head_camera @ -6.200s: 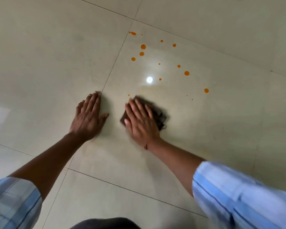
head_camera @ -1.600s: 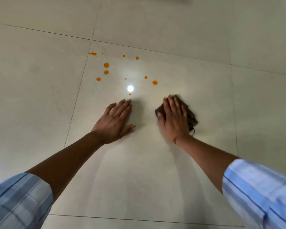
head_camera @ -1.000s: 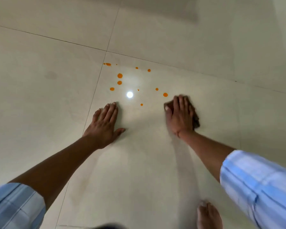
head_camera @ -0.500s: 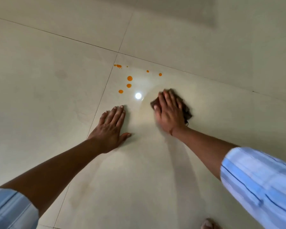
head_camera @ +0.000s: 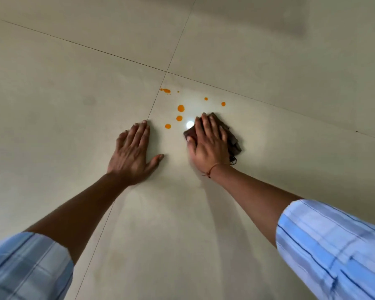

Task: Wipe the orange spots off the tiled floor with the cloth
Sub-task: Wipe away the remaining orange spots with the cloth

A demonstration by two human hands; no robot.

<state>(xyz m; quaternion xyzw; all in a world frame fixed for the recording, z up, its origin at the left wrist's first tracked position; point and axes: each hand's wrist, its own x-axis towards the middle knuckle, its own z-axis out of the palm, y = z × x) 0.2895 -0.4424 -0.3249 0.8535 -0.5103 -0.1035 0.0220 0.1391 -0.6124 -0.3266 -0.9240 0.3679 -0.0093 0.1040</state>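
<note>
Several orange spots (head_camera: 180, 108) dot the glossy cream tiled floor (head_camera: 268, 66) near a corner where grout lines cross. My right hand (head_camera: 208, 144) presses flat on a dark brown cloth (head_camera: 233, 138), which sticks out past my fingers on the right and at the thumb. The nearest spots lie just left of and beyond the cloth. My left hand (head_camera: 133, 152) rests flat on the floor with fingers together, to the left of the spots, holding nothing.
A bright light reflection (head_camera: 190, 124) shines on the tile between the spots and the cloth. Grout lines (head_camera: 126, 59) run across the floor. My blue striped sleeves show at both lower corners.
My right hand has slid the cloth a little, and it now sits just right of the light reflection. Over the earlier frames the spots on the right side have vanished. The left hand stays planted.
</note>
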